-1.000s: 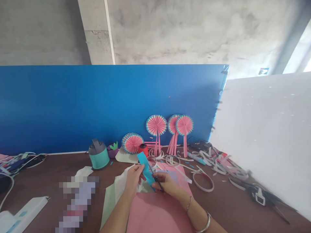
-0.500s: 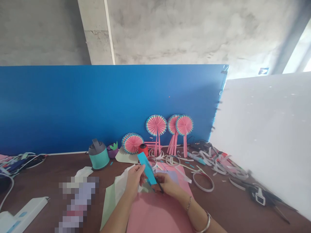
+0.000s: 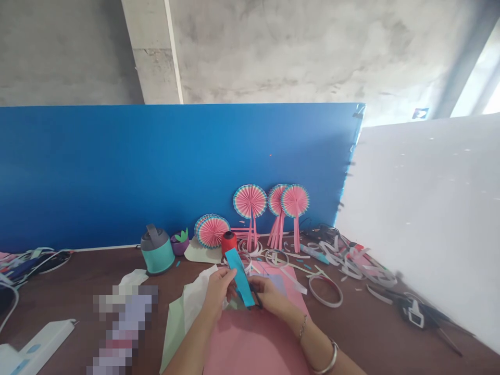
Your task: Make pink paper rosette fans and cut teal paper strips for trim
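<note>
My left hand pinches a bright blue paper strip between thumb and fingers, holding it tilted above the table. Close on its right, my right hand is closed around black-handled scissors; their blades are mostly hidden behind the strip. Beneath both hands lies a large pink paper sheet. White paper and a pale green sheet stick out from under my left forearm.
Round pink pleated paper fans lean against the blue partition. A red spool, a teal pot-shaped object and a purple pot stand in front. Tape rolls and paper scraps spread rightward. A power strip lies at left.
The blue paper strip has dropped slightly and turned a little more upright, its lower end now nearer the scissors handle. Both hands keep their grip. The view has shifted slightly.
</note>
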The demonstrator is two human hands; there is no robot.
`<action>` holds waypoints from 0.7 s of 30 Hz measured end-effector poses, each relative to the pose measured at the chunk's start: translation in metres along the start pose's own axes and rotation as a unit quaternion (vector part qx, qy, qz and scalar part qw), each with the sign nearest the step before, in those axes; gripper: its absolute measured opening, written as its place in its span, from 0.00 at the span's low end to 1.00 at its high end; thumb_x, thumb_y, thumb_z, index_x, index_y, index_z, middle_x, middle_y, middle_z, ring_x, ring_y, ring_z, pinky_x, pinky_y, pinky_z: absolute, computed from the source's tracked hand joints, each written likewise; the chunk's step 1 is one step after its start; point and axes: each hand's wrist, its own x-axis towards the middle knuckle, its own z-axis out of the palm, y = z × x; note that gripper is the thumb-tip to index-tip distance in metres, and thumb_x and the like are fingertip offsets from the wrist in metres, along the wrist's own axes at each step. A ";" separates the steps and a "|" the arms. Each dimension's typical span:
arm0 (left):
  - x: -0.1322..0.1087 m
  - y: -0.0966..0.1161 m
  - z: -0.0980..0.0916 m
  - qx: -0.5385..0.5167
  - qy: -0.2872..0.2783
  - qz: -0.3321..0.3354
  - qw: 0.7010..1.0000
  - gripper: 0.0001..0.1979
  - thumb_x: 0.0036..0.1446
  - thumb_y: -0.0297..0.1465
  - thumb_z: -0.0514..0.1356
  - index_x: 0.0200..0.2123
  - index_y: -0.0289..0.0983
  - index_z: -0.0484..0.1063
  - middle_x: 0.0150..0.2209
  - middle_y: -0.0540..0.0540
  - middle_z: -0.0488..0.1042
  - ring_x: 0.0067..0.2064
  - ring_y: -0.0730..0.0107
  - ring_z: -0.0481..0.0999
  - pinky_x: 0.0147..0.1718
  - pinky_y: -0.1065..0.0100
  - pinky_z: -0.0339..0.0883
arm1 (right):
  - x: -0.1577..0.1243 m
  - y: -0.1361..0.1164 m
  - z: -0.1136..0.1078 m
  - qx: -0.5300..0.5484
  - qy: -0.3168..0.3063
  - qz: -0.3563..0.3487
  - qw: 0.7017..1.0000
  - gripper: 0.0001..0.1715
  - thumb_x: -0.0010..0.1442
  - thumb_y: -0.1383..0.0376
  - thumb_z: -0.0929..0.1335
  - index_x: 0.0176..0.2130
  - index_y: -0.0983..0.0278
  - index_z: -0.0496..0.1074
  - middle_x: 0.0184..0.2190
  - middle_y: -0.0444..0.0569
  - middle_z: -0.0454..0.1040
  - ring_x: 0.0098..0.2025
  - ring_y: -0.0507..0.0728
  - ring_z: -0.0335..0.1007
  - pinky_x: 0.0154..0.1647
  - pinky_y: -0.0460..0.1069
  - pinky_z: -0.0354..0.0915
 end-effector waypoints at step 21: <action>0.001 -0.003 -0.001 -0.006 -0.006 -0.002 1.000 0.22 0.41 0.48 0.66 0.19 0.35 0.68 0.15 0.51 0.68 0.13 0.77 0.66 0.10 0.77 0.49 | 0.003 0.009 -0.003 0.011 -0.009 -0.027 1.000 0.17 0.46 0.61 0.68 0.39 0.58 0.77 0.26 0.44 0.73 0.22 0.51 0.62 0.24 0.47 0.61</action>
